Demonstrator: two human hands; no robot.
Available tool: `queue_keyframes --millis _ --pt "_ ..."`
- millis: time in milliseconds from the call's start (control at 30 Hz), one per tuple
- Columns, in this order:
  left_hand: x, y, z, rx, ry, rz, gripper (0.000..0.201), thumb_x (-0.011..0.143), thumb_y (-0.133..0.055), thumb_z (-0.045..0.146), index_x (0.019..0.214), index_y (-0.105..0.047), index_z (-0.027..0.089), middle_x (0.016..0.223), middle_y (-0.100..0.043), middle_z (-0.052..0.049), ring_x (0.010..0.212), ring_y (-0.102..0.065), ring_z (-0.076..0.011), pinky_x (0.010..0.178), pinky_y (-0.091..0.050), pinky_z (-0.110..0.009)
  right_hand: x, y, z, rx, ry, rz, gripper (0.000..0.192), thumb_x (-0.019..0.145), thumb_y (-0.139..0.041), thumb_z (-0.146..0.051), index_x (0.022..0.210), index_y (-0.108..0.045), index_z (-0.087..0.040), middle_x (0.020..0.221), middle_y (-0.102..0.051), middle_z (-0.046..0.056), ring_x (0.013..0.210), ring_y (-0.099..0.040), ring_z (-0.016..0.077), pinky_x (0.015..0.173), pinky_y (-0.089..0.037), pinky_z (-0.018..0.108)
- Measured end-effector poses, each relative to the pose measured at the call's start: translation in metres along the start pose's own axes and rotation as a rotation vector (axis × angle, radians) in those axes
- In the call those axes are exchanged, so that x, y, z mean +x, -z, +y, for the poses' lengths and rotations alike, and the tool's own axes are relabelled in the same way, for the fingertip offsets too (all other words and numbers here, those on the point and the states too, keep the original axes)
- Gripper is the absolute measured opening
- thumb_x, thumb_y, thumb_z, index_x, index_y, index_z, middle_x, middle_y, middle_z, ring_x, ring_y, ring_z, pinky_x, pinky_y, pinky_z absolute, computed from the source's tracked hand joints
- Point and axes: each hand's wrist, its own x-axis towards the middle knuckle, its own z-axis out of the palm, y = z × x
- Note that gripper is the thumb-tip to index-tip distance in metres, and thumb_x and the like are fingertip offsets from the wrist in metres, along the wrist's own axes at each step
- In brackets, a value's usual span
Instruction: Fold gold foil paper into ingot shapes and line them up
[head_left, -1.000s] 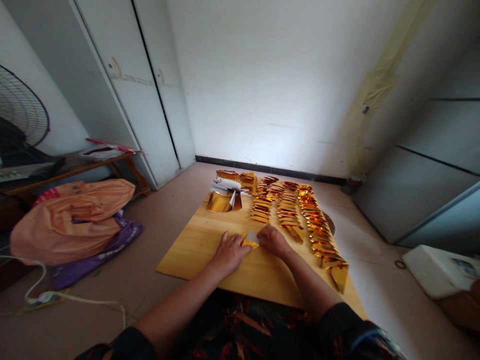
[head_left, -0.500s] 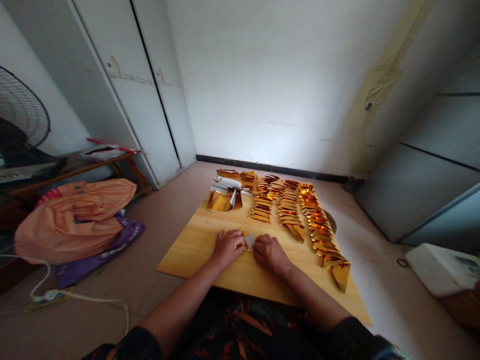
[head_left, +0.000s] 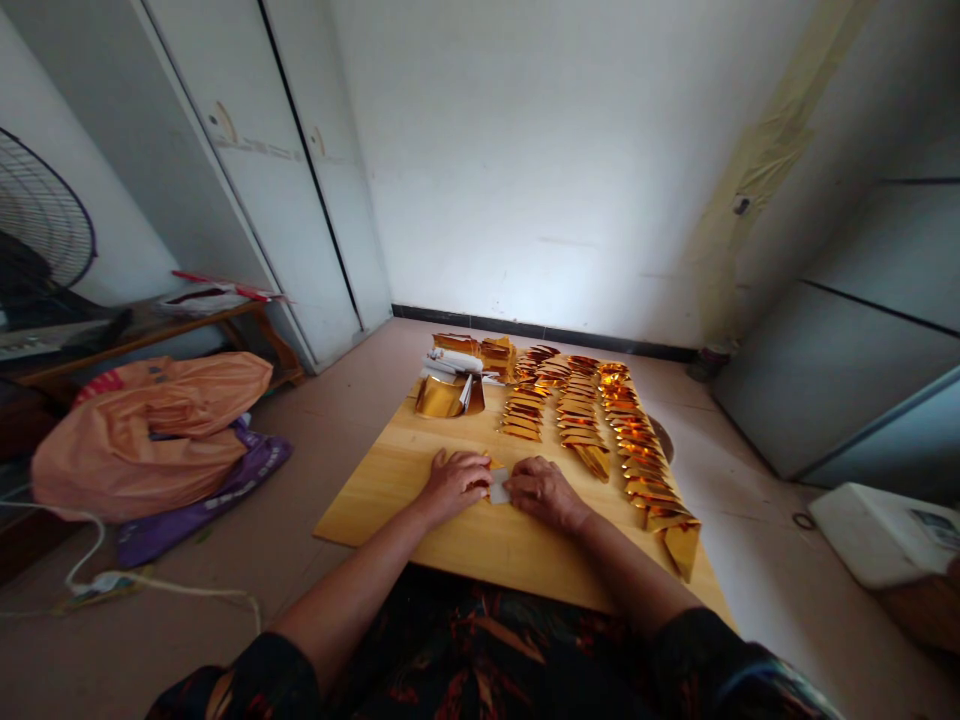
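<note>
Between my hands, low on the wooden board (head_left: pixel 390 510), lies a small sheet of gold foil paper (head_left: pixel 499 487), its pale side up and a bit of gold showing at its upper left edge. My left hand (head_left: pixel 456 477) has its fingers closed on the paper's left edge. My right hand (head_left: pixel 546 490) pinches the right edge with curled fingers. Beyond them stand rows of folded gold paper pieces (head_left: pixel 585 415), the longest row running down the right side. A curled stack of gold paper sheets (head_left: pixel 441 396) sits at the far left, with white paper bundles (head_left: pixel 456 360) behind it.
To the left, an orange plastic bag (head_left: pixel 150 430) and a purple bag (head_left: pixel 202 510) lie on the floor near a white cable (head_left: pixel 187 590). A fan (head_left: pixel 45 220) stands beyond them. At right are a white box (head_left: pixel 885 535) and a grey cabinet (head_left: pixel 847 380).
Both hands stay at the paper. The right hand's fingers have shifted slightly and the pale sheet lies a little differently turned. The view has tilted slightly.
</note>
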Motion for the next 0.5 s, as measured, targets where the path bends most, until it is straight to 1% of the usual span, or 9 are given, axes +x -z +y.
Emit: queue_keyframes --millis 100,167,300,367,500 --pt "0.002 0.000 -0.003 -0.001 -0.003 -0.008 0.018 0.079 -0.060 0.027 0.094 -0.069 0.032 0.127 -0.060 0.000 0.119 -0.048 -0.0238 0.106 -0.017 -0.055 0.005 -0.003 0.004 0.007 -0.006 -0.021 0.023 0.078 -0.068 -0.027 0.102 -0.070 -0.029 0.105 -0.062 0.004 0.099 -0.052 0.0201 0.085 -0.038 0.033" --pt "0.003 -0.002 -0.004 -0.001 0.001 -0.006 0.018 0.079 -0.060 0.026 0.094 -0.069 0.032 0.127 -0.060 -0.001 0.119 -0.048 -0.0239 0.106 -0.017 -0.054 0.009 -0.006 0.006 0.014 -0.003 -0.010 0.020 0.078 -0.068 -0.027 0.098 -0.071 -0.028 0.104 -0.062 0.004 0.098 -0.053 0.0195 0.085 -0.039 0.032" --pt "0.003 -0.005 -0.004 -0.005 0.014 0.023 0.021 0.078 -0.060 0.025 0.097 -0.067 0.030 0.124 -0.061 -0.002 0.117 -0.049 -0.0244 0.106 -0.019 -0.054 0.016 -0.011 0.006 0.078 0.032 0.018 0.010 0.080 -0.063 -0.022 0.086 -0.071 -0.024 0.097 -0.061 0.004 0.087 -0.057 0.0149 0.077 -0.042 0.026" --pt "0.003 -0.006 -0.005 -0.010 0.015 0.043 0.021 0.077 -0.061 0.025 0.097 -0.065 0.028 0.123 -0.061 -0.003 0.116 -0.050 -0.0243 0.106 -0.020 -0.053 0.018 -0.011 0.004 0.126 0.053 0.032 0.011 0.082 -0.060 -0.020 0.082 -0.071 -0.022 0.095 -0.059 0.004 0.082 -0.058 0.0130 0.074 -0.044 0.024" --pt "0.002 -0.006 -0.005 -0.018 0.005 0.053 0.014 0.076 -0.061 0.023 0.089 -0.065 0.025 0.120 -0.063 -0.004 0.115 -0.051 -0.0240 0.106 -0.020 -0.052 0.020 -0.007 -0.003 0.217 0.107 0.016 0.015 0.086 -0.053 -0.017 0.082 -0.067 -0.019 0.095 -0.057 0.005 0.082 -0.058 0.0119 0.075 -0.046 0.022"
